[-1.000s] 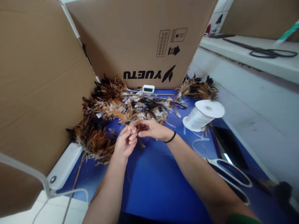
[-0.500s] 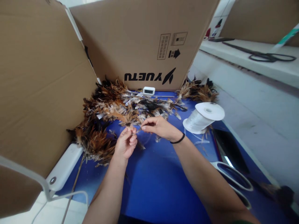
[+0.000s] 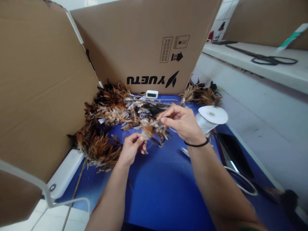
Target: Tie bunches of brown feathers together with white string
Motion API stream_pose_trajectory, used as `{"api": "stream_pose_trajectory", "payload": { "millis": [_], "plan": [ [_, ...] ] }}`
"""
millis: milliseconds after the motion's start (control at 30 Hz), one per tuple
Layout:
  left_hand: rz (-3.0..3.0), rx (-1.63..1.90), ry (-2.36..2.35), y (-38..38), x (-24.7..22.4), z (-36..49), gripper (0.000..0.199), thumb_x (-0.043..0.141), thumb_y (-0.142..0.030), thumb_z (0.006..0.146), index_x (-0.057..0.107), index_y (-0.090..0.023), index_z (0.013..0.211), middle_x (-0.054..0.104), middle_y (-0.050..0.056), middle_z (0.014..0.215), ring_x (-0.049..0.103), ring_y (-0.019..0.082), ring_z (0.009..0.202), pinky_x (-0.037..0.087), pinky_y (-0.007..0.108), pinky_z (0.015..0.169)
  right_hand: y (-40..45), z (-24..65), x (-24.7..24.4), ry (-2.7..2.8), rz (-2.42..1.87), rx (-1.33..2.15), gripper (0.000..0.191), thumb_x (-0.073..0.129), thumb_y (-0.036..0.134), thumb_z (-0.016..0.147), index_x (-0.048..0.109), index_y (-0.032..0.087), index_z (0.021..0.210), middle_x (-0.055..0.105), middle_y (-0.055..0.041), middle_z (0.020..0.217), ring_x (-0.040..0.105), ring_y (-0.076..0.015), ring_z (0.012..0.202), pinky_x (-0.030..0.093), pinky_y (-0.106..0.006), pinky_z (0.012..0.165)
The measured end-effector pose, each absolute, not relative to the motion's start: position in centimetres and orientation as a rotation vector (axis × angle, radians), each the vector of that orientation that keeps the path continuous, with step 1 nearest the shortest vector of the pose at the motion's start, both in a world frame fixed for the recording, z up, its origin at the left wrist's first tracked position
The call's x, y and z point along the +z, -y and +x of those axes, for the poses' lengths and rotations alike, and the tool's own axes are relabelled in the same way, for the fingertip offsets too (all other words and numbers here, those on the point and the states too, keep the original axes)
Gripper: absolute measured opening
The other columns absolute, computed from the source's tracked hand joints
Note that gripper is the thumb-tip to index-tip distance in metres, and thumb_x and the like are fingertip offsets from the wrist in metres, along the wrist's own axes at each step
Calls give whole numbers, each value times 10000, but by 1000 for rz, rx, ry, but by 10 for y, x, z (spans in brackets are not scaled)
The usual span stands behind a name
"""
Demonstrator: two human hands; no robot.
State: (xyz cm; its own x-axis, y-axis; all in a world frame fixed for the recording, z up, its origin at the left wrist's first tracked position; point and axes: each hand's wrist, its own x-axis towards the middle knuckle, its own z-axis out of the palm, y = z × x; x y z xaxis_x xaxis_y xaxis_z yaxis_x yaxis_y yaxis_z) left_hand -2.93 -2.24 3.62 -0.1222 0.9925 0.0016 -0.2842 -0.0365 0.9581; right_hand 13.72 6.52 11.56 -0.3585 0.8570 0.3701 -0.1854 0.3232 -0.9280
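A: Where is the left hand?
B: Just left of the middle of the frame, above the blue counter. Its grip is clamped, thumb against fingers, on the base of a small feather tuft, brown and blurred.

A: And the right hand?
B: Right of the middle and a little higher. Its thumb and forefinger are pinched close at the upper right of the tuft. Something thin and pale shows at the tips, but I can't tell whether it is a feather or a strand. A black band circles the wrist.

A: What lies around them?
B: A big feather pile spreads from the left to the centre, behind the hands, and a smaller feather bunch sits at the right, by the cardboard box. A small white display stands in front of that box.

A: Anything nearer the right side?
B: A white spool, partly hidden by the right hand. Lower down are a dark flat thing and white-handled scissors, partly covered by the forearm. Black scissors lie on the ledge at the upper right.
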Motion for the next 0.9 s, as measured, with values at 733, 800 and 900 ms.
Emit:
{"api": "stream_pose_trajectory", "payload": {
  "millis": [733,800,900],
  "plan": [
    [1462,1199,-1389,23,31,-26,284,508,-390,855,549,-156,700,545,-23,509,509,94,413,417,207,453,-65,144,117,2361,-603,931,94,564,129,776,626,176,828,637,11,768,566,-94,676,425,-203,642],
    [1467,1194,-1387,24,32,-26,281,508,-387,855,551,-155,702,548,-22,515,513,96,414,420,209,453,-66,144,116,2379,-593,951,106,551,121,777,619,176,837,634,8,777,564,-99,689,425,-208,653],
    [1461,1187,-1380,24,32,-26,280,505,-384,856,550,-155,700,553,-18,518,517,101,417,427,214,456,-66,143,115,2399,-577,981,115,536,110,776,606,174,840,626,6,783,558,-105,702,420,-214,662]
  ]
}}
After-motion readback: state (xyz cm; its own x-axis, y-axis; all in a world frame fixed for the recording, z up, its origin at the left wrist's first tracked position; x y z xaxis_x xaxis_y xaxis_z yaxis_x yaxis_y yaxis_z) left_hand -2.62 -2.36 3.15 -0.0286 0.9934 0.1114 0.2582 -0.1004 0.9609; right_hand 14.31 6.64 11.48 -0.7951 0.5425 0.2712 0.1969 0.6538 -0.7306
